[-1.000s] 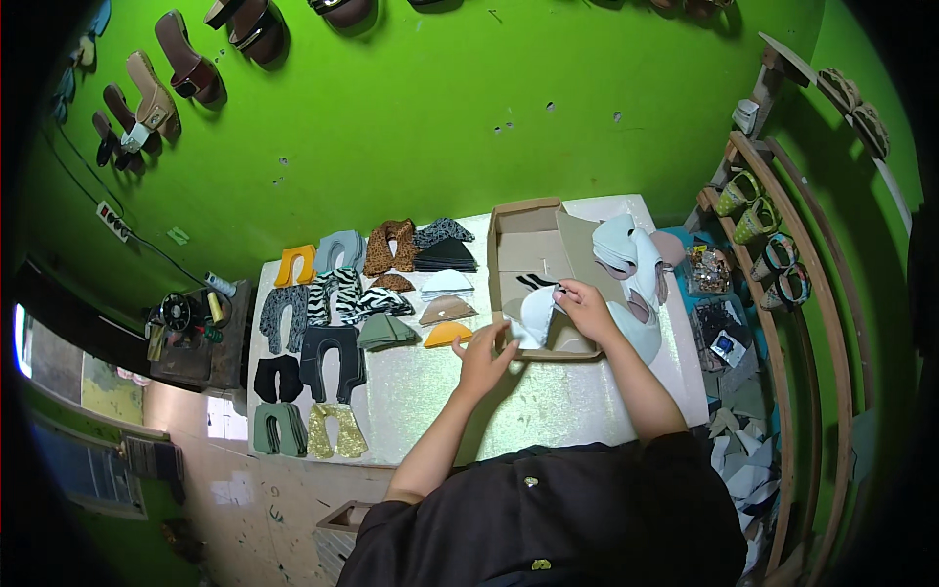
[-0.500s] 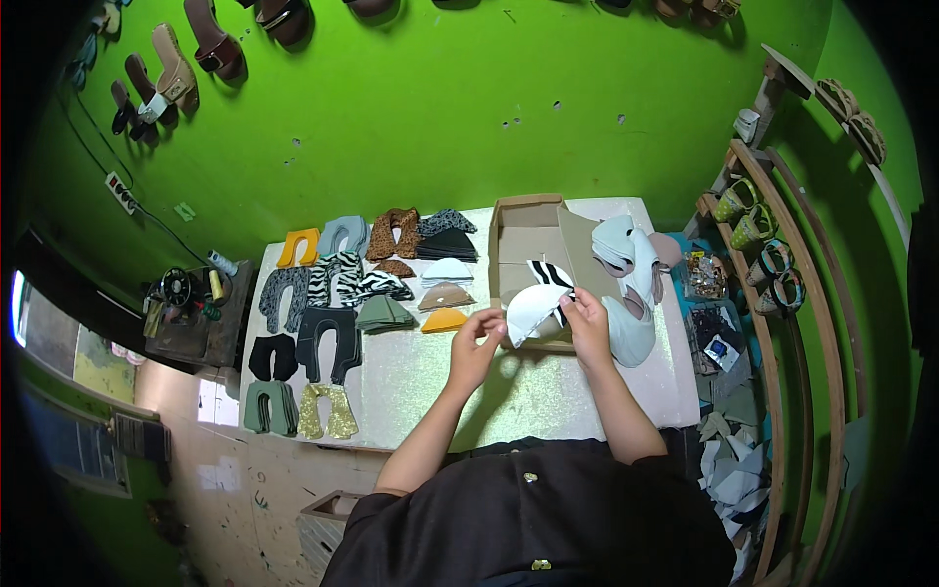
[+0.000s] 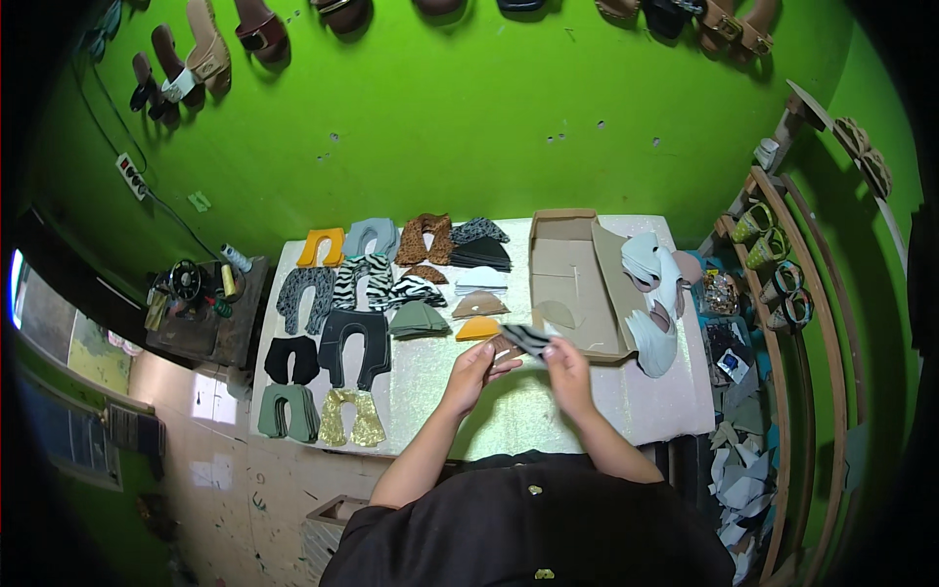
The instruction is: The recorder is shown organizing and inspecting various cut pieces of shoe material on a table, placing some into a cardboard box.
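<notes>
Between my thumb and fingers, my right hand [image 3: 567, 377] grips a black-and-white zebra-striped piece [image 3: 526, 338] by its right end. My left hand [image 3: 468, 380] is closed on a small brown piece [image 3: 502, 346], which touches or overlaps the left end of the striped one; its full outline is hidden. Just beyond my hands lie stacks of half-round pieces: orange [image 3: 478, 328], tan [image 3: 480, 304] and white [image 3: 480, 281]. An open cardboard box [image 3: 562, 231] stands to their right, with a beige half-round piece [image 3: 555, 313] at its near end.
Left on the table are stacks of U-shaped pieces: black [image 3: 356, 352], zebra [image 3: 362, 282], leopard [image 3: 424, 240] and gold [image 3: 353, 419]. White pieces [image 3: 649, 342] lie right of the box. A wooden rack [image 3: 831, 411] with sandals stands at right, a sewing machine [image 3: 186, 284] at left.
The white half-round piece no longer shows in my hands, and a brown one shows by my left fingers. Both hands sit lower, nearer me; the striped piece is tilted flatter. The view has shifted.
</notes>
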Demonstrator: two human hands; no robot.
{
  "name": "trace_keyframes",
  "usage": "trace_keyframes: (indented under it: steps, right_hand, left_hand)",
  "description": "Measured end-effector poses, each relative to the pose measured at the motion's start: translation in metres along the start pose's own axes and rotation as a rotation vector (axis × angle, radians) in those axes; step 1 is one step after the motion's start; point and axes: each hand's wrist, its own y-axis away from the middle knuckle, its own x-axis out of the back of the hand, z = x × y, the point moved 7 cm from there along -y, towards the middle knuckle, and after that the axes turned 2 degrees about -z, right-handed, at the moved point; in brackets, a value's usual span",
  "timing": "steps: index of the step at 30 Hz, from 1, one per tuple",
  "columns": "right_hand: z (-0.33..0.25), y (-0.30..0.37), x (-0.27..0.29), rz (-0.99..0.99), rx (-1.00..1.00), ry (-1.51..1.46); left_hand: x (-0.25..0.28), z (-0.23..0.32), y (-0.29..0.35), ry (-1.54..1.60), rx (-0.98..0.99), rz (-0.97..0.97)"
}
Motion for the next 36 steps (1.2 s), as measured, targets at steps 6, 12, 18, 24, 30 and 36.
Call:
trace_keyframes:
  steps: [6,12,18,24,30,36]
  right_hand:
    - [0.007,-0.015,0.003,0.14,0.02,-0.383]
    - [0.005,-0.038,-0.017,0.206,0.113,0.232]
    - [0.009,-0.122,-0.066,-0.002,0.156,0.185]
    - [0.083,-0.216,-0.102,-0.048,0.054,0.385]
    - [0.101,-0.253,-0.161,-0.105,0.057,0.404]
    - [0.053,-0.246,-0.254,-0.491,0.088,0.432]
  left_hand:
    - [0.056,0.012,0.02,0.028,0.009,0.19]
    - [0.091,0.013,0.021,-0.099,-0.055,0.226]
    - [0.112,0.01,0.015,-0.32,-0.064,0.259]
    - [0.118,0.009,0.013,-0.34,-0.082,0.229]
    - [0.146,0.011,0.018,-0.278,-0.133,0.275]
    - [0.164,0.039,0.032,-0.188,-0.137,0.379]
